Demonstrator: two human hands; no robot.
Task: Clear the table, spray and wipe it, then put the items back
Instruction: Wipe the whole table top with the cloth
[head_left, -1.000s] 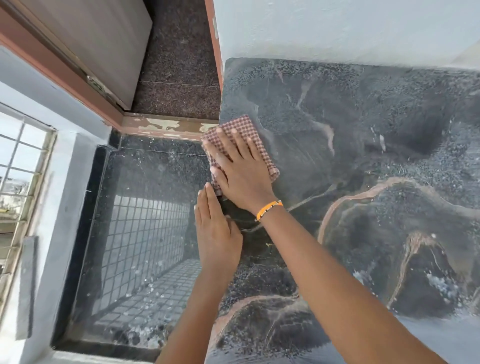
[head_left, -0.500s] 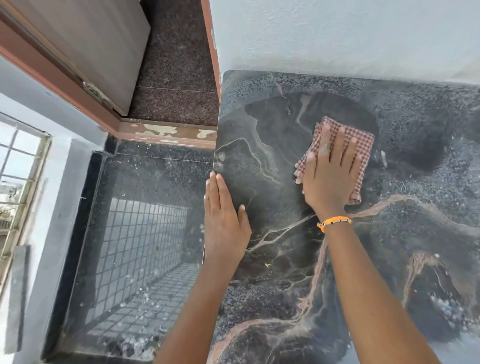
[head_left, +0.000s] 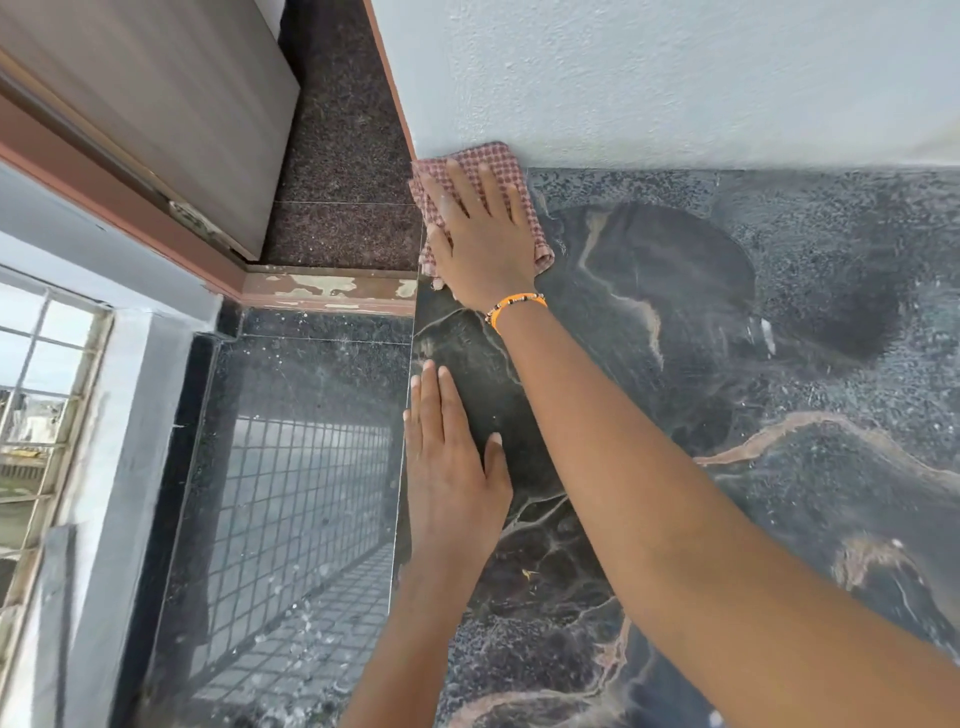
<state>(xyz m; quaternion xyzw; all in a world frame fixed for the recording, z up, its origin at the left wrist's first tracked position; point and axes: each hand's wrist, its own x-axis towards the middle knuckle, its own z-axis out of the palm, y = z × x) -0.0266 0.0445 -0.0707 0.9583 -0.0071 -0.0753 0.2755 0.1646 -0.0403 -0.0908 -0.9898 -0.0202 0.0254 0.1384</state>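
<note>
The table (head_left: 727, 415) is a dark marble slab with tan veins, wet with fine spray droplets at the back and right. A folded red-and-white checked cloth (head_left: 493, 158) lies at its far left corner, touching the white wall. My right hand (head_left: 480, 236), with an orange bracelet at the wrist, presses flat on the cloth with fingers spread. My left hand (head_left: 449, 467) lies flat on the table's left edge, nearer to me, fingers together and holding nothing.
A white wall (head_left: 675, 78) bounds the table at the back. Left of the table, glossy black floor (head_left: 291, 493) reflects a window grille. A grey door (head_left: 156, 104) with a brown frame stands at upper left, a barred window (head_left: 36, 415) at far left.
My right hand has slid the cloth from the table's middle back to the far left corner against the wall. My left hand stays flat on the left edge.
</note>
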